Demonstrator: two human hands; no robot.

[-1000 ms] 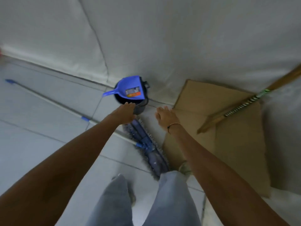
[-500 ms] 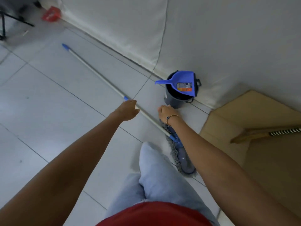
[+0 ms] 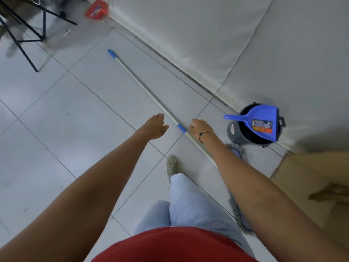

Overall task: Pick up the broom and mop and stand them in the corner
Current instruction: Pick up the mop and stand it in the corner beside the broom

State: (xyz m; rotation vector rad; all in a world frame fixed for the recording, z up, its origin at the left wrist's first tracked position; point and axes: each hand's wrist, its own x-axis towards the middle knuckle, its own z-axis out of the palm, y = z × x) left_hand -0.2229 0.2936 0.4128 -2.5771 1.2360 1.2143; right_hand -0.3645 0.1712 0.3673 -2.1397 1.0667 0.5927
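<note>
The mop lies flat on the tiled floor. Its long white handle (image 3: 145,87) runs from a blue tip at the upper left down to the right, under my right forearm. The grey-blue fringed mop head (image 3: 238,214) shows partly beside that arm. My right hand (image 3: 199,126) is down over the handle next to its blue collar (image 3: 181,128), with bent fingers touching it; the grip is hidden. My left hand (image 3: 155,125) hovers open just left of the handle, holding nothing. A blurred brown end of the broom (image 3: 324,194) shows at the right edge.
A dark bucket (image 3: 234,133) with a blue dustpan (image 3: 258,121) across its rim stands by the white padded wall (image 3: 207,35). Flat cardboard (image 3: 302,173) lies at the right. Black metal frame legs (image 3: 28,35) and a red item (image 3: 96,10) are at the upper left. My shoe (image 3: 172,165) is near the handle.
The view has swung left and down. Both hands have dropped toward the mop handle, and my right hand has moved from above the mop head up to the blue collar.
</note>
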